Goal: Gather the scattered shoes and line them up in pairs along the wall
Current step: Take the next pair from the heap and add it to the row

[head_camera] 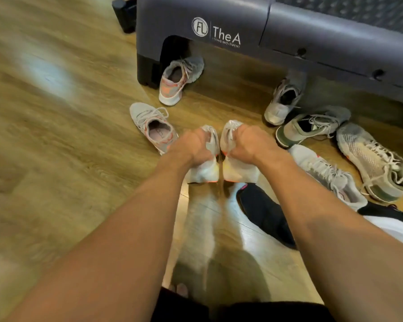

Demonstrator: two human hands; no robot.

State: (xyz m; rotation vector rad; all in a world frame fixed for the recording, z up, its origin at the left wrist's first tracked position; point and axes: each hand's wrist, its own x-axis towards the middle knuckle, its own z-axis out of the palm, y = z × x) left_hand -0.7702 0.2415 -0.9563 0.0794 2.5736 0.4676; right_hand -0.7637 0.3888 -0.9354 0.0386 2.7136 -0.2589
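Note:
My left hand [191, 147] grips a white sneaker [205, 170] and my right hand [242, 145] grips its matching white sneaker [240, 170]; the two hang side by side above the wooden floor, toes pointing away. A grey-and-pink sneaker [149, 126] lies just left of my left hand. Its mate [179, 80] rests against the step platform. To the right lie a white-grey sneaker [282, 103], an olive-soled sneaker [312, 126], a mesh sneaker [372, 161], a white sneaker [328, 175] and a black shoe [265, 212].
A dark grey step platform [242, 17] with white lettering stands across the top of the view. A black object [126, 12] sits at its left end. Another black-and-white shoe [391, 219] is at the right edge. Wooden floor [56, 135] stretches to the left.

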